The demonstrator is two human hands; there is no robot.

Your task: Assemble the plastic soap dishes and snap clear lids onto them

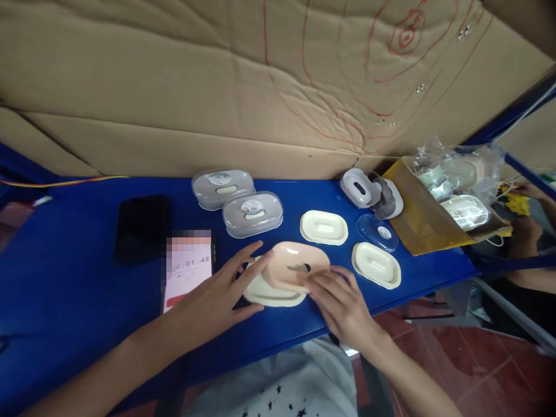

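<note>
Pinched by its right edge, a pink oval soap dish tray (286, 260) with a slot in its middle is in my right hand (341, 298). It overlaps a cream oval base (278, 298) on the blue table, tilted over it; whether the two touch I cannot tell. My left hand (237, 278) lies at the left side of both pieces, fingers spread, its fingertips close to the pink tray's left edge. Farther back and to the right are two more cream bases, one (324, 227) behind the pink tray and another (376, 265) to its right.
Two lidded soap boxes (252, 214) stand at the back. Near a clear lid (377, 233) are grey-and-white pieces (360, 188). A cardboard box (408, 217) holds plastic-wrapped parts. On the left lie a lit phone (189, 269) and a dark flat object (141, 229). Another person's arm (527, 272) shows far right.
</note>
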